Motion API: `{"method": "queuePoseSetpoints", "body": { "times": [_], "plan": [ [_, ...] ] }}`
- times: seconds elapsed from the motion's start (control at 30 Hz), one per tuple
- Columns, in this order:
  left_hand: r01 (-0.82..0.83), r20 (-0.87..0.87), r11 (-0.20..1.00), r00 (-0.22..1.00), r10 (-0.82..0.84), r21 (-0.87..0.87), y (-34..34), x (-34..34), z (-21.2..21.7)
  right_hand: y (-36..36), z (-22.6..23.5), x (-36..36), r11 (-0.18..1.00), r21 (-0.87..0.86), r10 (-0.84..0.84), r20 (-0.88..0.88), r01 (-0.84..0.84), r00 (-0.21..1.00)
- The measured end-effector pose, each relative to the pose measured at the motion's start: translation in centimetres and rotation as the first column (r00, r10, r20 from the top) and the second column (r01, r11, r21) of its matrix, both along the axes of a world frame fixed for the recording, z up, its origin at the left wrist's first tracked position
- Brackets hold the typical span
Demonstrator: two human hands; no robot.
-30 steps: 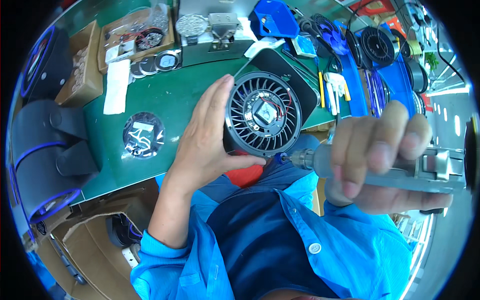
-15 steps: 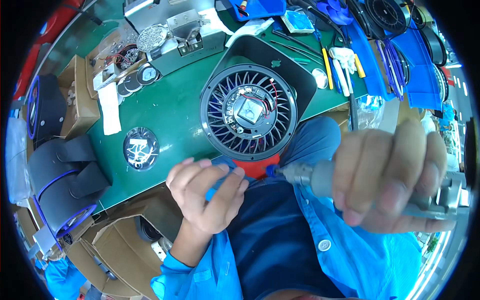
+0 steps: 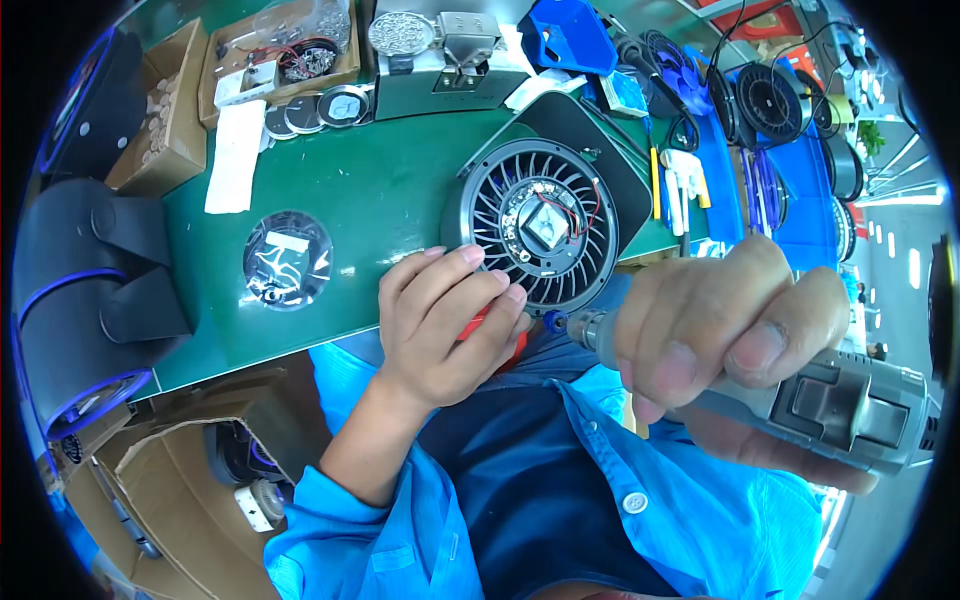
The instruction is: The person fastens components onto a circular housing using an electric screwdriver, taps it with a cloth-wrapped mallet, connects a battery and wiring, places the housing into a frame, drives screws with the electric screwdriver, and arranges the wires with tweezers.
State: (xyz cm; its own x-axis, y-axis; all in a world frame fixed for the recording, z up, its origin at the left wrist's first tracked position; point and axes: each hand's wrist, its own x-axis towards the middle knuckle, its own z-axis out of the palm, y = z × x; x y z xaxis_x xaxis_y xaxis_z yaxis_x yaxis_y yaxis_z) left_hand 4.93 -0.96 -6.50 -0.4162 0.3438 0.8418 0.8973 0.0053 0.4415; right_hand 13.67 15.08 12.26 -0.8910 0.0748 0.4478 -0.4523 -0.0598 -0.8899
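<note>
A grey electric screwdriver with a blue tip is gripped in my right hand, held out sideways at the right. Its tip points left, near the lower rim of a round black fan unit, which has curved fins, a circuit board and red wires in its centre. My left hand has its fingers bent in, thumb and index nearly meeting, just left of that rim. Anything between them is hidden, and whether they touch the rim I cannot tell. A red surface shows behind this hand. The unit rests against a dark housing.
A green bench carries a clear round disc, a white cloth strip and a metal fixture. Left stand cardboard boxes and dark curved housings. Blue bins and hand tools lie at the back right.
The view has shifted, so the bench items sit elsewhere in it. My left hand is nearer the fan's rim, and the screwdriver tip has come closer to the rim too.
</note>
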Motion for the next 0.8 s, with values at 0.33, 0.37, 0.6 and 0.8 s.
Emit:
{"method": "queuePoseSetpoints", "body": {
  "times": [0.33, 0.37, 0.6, 0.8],
  "plan": [
    [-0.015, -0.009, 0.998, 1.0, 0.016, 0.06, 0.5, 0.2, -0.8, -1.4, -0.8, -1.1, 0.996, 0.093, -0.02, 0.032, 0.017, 0.999],
    [-0.016, -0.024, 0.998, 1.0, 0.017, 0.053, 0.5, 0.1, -0.8, -1.5, -1.0, -1.1, 0.995, 0.097, -0.026, 0.027, 0.024, 0.999],
    [-0.075, -0.015, 0.997, 0.997, 0.075, 0.004, 0.2, 0.3, -0.4, -1.8, -2.4, -0.2, 0.99, 0.124, -0.067, -0.036, 0.071, 0.997],
    [-0.072, -0.04, 0.997, 0.997, 0.073, 0.025, 0.7, 0.1, 0.0, -2.1, -2.8, -0.3, 0.981, 0.147, -0.096, -0.191, 0.125, 0.977]
  ]
}}
